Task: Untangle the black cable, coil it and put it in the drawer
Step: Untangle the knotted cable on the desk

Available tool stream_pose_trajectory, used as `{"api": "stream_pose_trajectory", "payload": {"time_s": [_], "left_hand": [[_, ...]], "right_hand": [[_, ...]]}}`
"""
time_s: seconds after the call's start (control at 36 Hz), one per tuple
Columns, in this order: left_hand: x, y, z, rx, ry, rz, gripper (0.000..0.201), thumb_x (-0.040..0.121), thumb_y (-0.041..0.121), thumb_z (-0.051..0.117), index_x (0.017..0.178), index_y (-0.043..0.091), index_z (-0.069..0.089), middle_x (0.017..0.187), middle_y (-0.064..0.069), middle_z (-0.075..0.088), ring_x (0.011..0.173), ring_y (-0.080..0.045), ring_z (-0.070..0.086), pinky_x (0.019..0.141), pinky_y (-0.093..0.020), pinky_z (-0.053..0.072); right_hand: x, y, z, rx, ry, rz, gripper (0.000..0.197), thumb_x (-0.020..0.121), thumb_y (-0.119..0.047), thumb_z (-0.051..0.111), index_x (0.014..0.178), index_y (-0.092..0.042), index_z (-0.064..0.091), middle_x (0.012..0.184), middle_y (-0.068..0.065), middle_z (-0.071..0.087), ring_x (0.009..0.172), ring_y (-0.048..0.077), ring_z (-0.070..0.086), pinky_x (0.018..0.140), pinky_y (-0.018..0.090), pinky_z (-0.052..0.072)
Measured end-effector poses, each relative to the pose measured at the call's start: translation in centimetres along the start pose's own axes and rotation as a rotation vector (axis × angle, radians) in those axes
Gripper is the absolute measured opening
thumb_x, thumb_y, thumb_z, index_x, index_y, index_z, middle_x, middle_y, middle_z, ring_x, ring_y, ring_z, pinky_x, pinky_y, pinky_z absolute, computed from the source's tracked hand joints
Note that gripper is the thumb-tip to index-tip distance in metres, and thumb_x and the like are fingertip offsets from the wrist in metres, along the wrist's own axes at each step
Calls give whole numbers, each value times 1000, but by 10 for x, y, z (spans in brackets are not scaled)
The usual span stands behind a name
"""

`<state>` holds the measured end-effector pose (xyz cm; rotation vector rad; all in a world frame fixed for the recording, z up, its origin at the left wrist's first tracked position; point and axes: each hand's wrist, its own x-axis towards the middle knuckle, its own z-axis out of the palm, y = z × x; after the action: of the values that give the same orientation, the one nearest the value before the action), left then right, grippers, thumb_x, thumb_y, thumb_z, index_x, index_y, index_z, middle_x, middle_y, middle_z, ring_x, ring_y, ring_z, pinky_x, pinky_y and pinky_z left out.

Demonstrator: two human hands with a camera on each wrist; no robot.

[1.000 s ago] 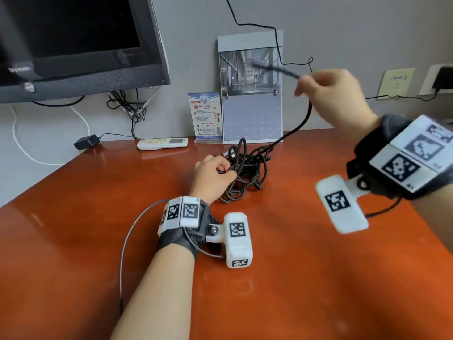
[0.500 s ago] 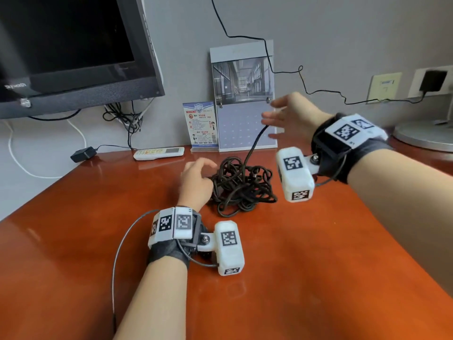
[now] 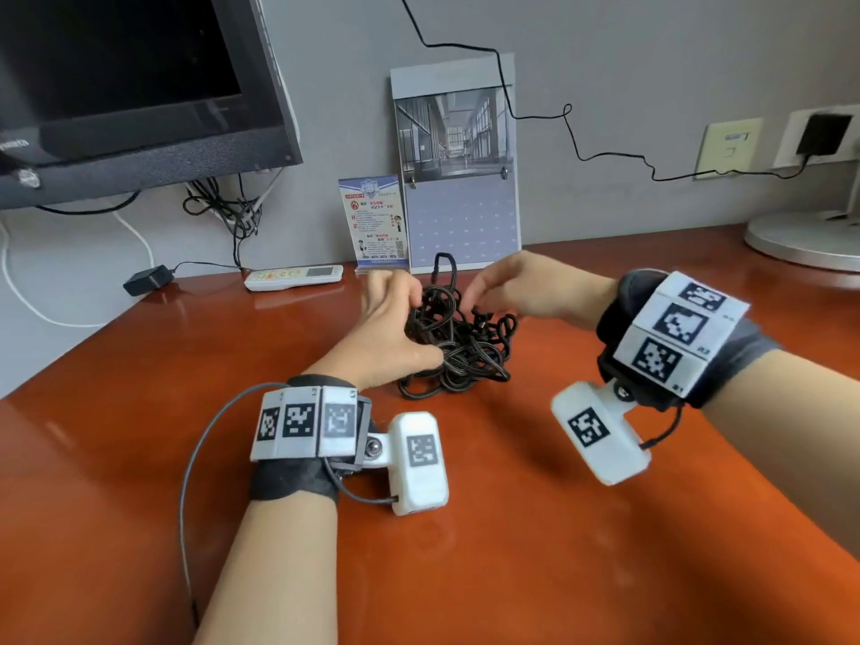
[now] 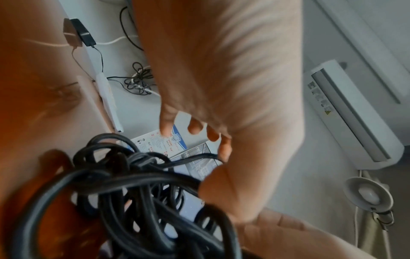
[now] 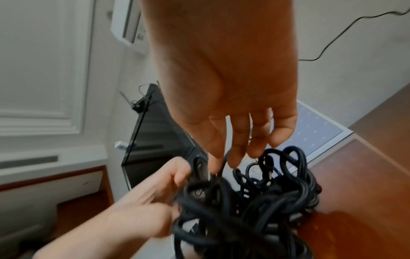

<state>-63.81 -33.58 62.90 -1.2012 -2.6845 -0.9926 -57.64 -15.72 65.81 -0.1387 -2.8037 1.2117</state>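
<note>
The cable (image 3: 458, 346) is heaped in a tangle on the desk (image 3: 512, 551), towards its far middle; the left hand (image 3: 388, 328) is set against its left side, the right hand (image 3: 516, 290) at its upper right. Behind the heap a calendar (image 3: 458, 169) is stood against the wall, a leaflet stand (image 3: 374, 221) just to its left; further left a remote (image 3: 293, 277) and then an adapter (image 3: 146, 280) are laid by the wall, below a monitor (image 3: 130, 86); a round base (image 3: 805, 235) is placed at the far right.

I'm seeing soft, even light glaring off the glossy worktop (image 3: 558, 528); both wrist views are smearing with motion blur, edges are bending, and the nearest cable (image 4: 137, 201) is defocusing.
</note>
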Motion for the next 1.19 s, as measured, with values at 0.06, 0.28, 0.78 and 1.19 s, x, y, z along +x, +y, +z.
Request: {"api": "stream_pose_trajectory", "payload": {"time_s": [0.06,0.28,0.78,1.19], "left_hand": [[0,-3,-2,51,2,10,37,69,14,68,89,19,38,104,3,28,106,-13,28,83,-23,29],[4,-9,3,112,-61,52,28,73,12,70,74,35,55,84,13,54,85,-17,51,76,-31,44],[3,18,-1,-593,241,-129,18,96,-5,33,89,3,47,61,-4,44,33,3,39,39,-8,31],[-1,21,-6,-786,258,-177,29,94,-11,31,77,8,44,62,-7,49,34,-1,33,34,-12,21]], "right_hand": [[-3,-4,7,-118,-48,-36,32,87,-4,50,77,-28,68,93,2,66,83,20,56,72,26,45],[-8,-6,21,-227,-105,-53,46,83,11,35,106,-11,69,102,6,66,97,27,60,82,31,49],[-6,-27,-10,-809,291,-311,24,94,-26,54,117,-27,63,129,0,45,103,28,54,68,31,31],[8,-29,-8,-535,47,-288,26,92,-2,49,113,-8,62,90,-3,62,86,18,60,61,11,32]]}}
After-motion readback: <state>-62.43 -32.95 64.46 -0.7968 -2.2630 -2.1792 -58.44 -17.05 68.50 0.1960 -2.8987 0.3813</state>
